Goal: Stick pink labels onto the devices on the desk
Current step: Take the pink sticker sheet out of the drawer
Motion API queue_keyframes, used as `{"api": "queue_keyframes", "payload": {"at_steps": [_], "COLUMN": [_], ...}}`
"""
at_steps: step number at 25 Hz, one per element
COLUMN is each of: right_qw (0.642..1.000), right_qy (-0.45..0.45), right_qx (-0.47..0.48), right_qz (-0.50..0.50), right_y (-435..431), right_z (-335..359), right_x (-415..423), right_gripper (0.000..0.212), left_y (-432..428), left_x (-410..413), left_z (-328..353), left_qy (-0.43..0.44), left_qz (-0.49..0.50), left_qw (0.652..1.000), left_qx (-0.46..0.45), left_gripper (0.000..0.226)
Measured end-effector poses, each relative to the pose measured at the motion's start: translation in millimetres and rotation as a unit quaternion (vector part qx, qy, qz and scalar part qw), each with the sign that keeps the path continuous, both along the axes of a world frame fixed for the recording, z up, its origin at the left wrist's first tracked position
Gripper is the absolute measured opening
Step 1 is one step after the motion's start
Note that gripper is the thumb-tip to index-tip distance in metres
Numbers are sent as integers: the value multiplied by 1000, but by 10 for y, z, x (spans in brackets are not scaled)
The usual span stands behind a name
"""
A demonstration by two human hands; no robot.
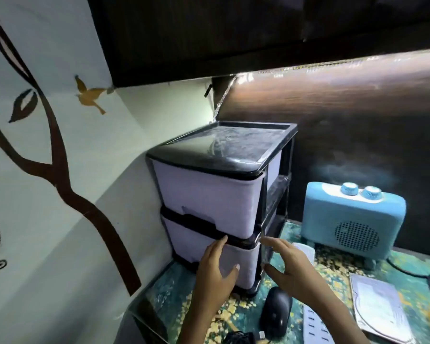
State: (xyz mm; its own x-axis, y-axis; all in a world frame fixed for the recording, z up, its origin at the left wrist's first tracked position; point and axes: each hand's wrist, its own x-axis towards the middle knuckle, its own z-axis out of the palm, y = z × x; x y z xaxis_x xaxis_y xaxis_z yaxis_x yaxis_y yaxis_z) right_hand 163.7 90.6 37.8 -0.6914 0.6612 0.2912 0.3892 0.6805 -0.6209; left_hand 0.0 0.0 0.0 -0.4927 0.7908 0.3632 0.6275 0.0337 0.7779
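Observation:
A two-drawer plastic cabinet [209, 194] with pale lilac drawers and a black frame stands at the desk's back left corner. My left hand [216, 266] lies on the front of the lower drawer [243, 264], fingers spread, thumb out to the right. At the cabinet's right front corner my right hand [288, 266] is curved with fingers apart, holding nothing that I can see. Devices on the desk: a blue heater [353, 219] with two knobs at the right, a black mouse [276, 311] near the front, a white power strip [315, 326]. No pink label is visible.
The desk has a teal and yellow patterned cover [233, 311]. A flat grey device [377, 304] lies at the right with a black cable [412, 274] behind it. A dark cupboard [233, 33] hangs overhead. The painted wall [60, 170] closes off the left side.

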Motion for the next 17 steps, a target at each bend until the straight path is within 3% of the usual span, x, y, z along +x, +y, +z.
{"api": "queue_keyframes", "payload": {"at_steps": [5, 10, 12, 14, 15, 17], "right_qw": [998, 988, 983, 981, 980, 977], "right_qy": [-13, 4, -11, -16, -15, -11], "right_qx": [-6, -11, -7, 6, 8, 4], "right_qz": [-64, -157, -181, -195, -201, -212], "right_y": [-158, -330, -401, -488, -538, -636], "right_z": [-140, -171, -176, -189, -192, -185], "right_x": [-404, -710, -804, -844, -847, -840], "right_gripper": [44, 42, 44, 46, 46, 45], "left_y": [-36, -3, 45, 146, 183, 243], "left_x": [-517, -1033, -1147, -1228, -1263, -1313], "left_z": [-273, -469, -426, -421, -422, -447], "left_qy": [15, -140, -335, -578, -647, -693], "left_qz": [-54, -86, -89, -84, -76, -61], "left_qw": [975, 960, 902, 772, 725, 696], "left_qx": [-215, -229, -257, -252, -223, -180], "left_gripper": [60, 54, 55, 61, 63, 56]}}
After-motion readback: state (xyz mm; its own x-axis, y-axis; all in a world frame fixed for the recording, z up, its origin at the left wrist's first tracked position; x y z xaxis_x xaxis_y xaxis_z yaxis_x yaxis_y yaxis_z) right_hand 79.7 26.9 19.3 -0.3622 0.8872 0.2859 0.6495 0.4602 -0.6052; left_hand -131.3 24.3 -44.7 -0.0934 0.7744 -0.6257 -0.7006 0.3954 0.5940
